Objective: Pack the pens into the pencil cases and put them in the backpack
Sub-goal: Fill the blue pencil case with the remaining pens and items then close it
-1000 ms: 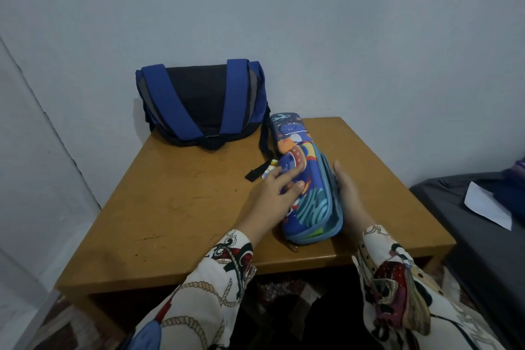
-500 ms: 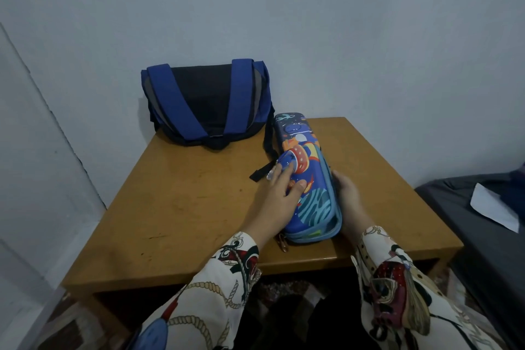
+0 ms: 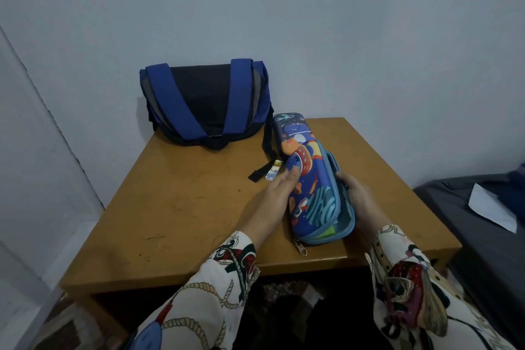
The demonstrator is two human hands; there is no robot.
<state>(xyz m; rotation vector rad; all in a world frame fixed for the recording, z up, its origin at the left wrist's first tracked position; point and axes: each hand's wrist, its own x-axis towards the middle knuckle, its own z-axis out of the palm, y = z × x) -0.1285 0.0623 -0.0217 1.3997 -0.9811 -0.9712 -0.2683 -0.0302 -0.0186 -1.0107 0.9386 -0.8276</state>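
The space-print pencil case was gripped by the right hand and pressed by the flat-fingered left hand, the backpack lying at 11 o'clock on the worktop.

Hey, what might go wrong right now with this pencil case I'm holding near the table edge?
The near pencil case is part open along its right side, between the left hand and the right hand; tilting it could spill whatever is inside. It sits close to the front edge of the table, so it might slide off. The small eraser beside the backpack strap could be left behind.
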